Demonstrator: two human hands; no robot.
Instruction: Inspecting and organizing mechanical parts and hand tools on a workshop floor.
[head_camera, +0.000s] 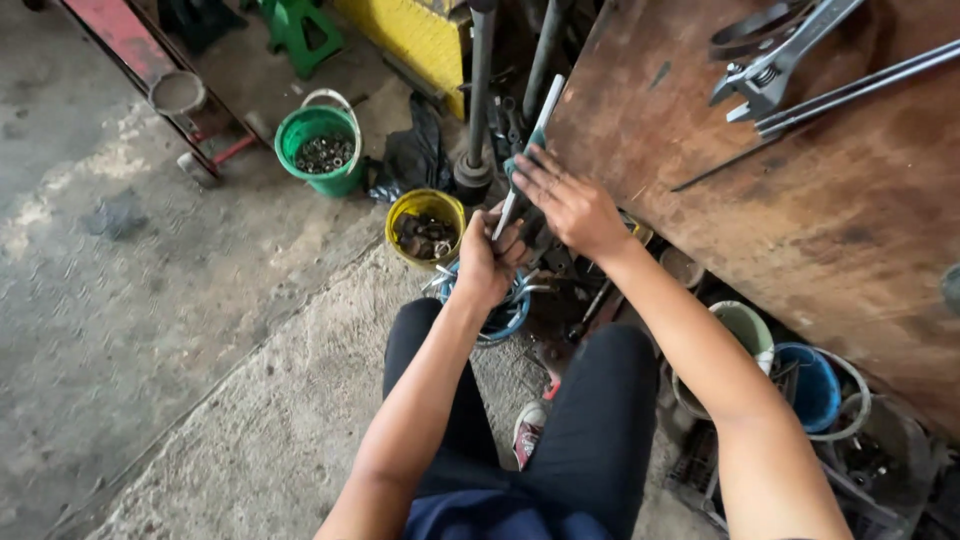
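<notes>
Green bucket (318, 150) of metal nuts stands on the concrete floor (120, 300) at left, a yellow bucket (425, 225) of parts beside it, both within reach. Left hand (487, 262) is clamped around the lower end of a long pale metal rod (530, 150), steadying it upright; right hand (570, 205) rests fingers spread against its middle. Rusty workbench (800, 220) at right carries an adjustable wrench (780, 60).

- Two hands: left hand (487, 258), right hand (563, 203)
- One long metal tool (530, 150)
- Four buckets: green (320, 150), yellow (425, 225), pale green (745, 325), blue (810, 385)
- One adjustable wrench (775, 60), top edge of the workbench (800, 220)
</notes>
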